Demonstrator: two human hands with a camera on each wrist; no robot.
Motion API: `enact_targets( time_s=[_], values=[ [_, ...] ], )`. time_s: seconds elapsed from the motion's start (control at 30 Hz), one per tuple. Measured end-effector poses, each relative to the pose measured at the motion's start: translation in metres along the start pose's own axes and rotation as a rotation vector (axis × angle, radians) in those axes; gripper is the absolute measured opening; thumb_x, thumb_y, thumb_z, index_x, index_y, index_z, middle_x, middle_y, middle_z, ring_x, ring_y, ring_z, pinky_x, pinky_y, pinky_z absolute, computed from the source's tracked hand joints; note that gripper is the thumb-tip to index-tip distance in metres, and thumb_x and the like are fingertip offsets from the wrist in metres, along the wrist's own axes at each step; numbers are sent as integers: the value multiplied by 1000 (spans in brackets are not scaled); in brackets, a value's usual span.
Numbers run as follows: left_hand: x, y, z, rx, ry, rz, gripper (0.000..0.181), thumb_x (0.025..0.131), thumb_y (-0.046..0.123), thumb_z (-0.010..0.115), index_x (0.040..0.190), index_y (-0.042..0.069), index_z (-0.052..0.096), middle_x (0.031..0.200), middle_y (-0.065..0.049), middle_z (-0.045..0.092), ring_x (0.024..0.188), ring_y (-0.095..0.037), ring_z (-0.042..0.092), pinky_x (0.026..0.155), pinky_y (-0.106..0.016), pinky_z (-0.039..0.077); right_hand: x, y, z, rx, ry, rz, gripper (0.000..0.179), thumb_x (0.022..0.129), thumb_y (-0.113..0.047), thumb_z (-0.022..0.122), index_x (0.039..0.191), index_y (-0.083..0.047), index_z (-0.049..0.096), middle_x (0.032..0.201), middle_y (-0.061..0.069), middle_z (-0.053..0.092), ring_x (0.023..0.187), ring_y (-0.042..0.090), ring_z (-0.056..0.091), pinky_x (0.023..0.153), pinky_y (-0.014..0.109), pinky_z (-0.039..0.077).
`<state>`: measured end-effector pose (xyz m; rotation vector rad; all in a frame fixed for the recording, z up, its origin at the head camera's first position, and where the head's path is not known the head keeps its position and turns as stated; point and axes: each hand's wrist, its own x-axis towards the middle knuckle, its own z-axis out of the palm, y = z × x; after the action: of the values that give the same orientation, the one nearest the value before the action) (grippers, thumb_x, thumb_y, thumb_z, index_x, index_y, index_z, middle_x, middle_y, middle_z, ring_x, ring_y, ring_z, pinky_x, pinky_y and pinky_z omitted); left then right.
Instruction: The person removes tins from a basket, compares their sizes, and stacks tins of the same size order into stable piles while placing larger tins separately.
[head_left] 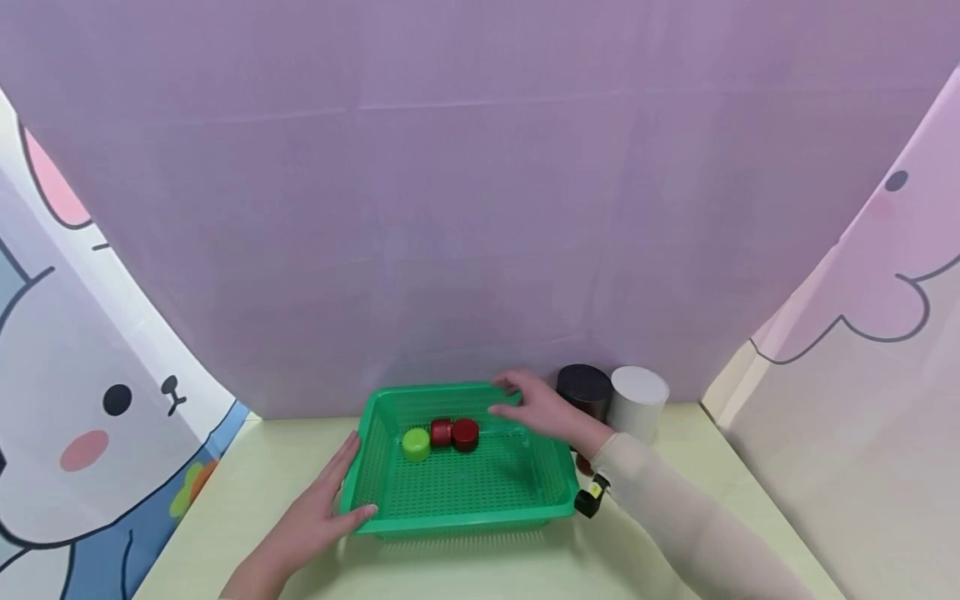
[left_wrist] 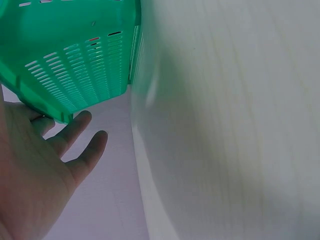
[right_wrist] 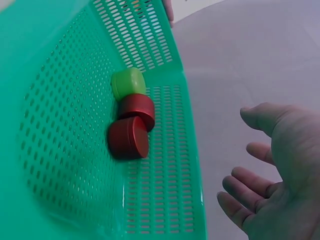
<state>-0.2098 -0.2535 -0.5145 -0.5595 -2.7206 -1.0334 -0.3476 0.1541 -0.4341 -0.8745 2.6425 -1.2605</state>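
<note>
While the left hand (head_left: 315,512), fingers spread, touches the green basket (head_left: 442,523) on the table (head_left: 225,521), the right hand (head_left: 543,410) hovers empty and loose near its far rim; 3 jars (head_left: 466,435) sit inside. A yellow label (head_left: 596,490) is too tiny to read.

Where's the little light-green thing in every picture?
Head: the light-green thing sits inside the green basket, left of two red ones.
Left wrist: not visible; the basket is upper left.
Right wrist: left of centre, above both red ones.
Shared landmark: the green basket.
</note>
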Motion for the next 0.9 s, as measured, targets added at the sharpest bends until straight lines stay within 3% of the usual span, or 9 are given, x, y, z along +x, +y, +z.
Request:
enact_targets(
  time_s=[0.47, 0.9],
  values=[
    [1, -4, 1, -4, 1, 4, 106, 99, 39, 85, 177, 7, 21, 184, -16, 18, 161, -55, 28, 117, -75, 38, 29, -2, 30, -46, -92, -38, 55, 108, -29, 76, 155, -6, 59, 156, 21, 58, 142, 44, 56, 113, 59, 51],
    [1, -2, 2, -7, 6, 12, 106, 98, 37, 86, 177, 5, 21, 183, -19, 19, 160, -56, 29, 116, -76, 39, 48, 8, 49, -103, -150, 0, 55, 105, -27, 80, 153, -7, 63, 153, 11, 63, 140, 39, 59, 110, 53, 54]
  ],
)
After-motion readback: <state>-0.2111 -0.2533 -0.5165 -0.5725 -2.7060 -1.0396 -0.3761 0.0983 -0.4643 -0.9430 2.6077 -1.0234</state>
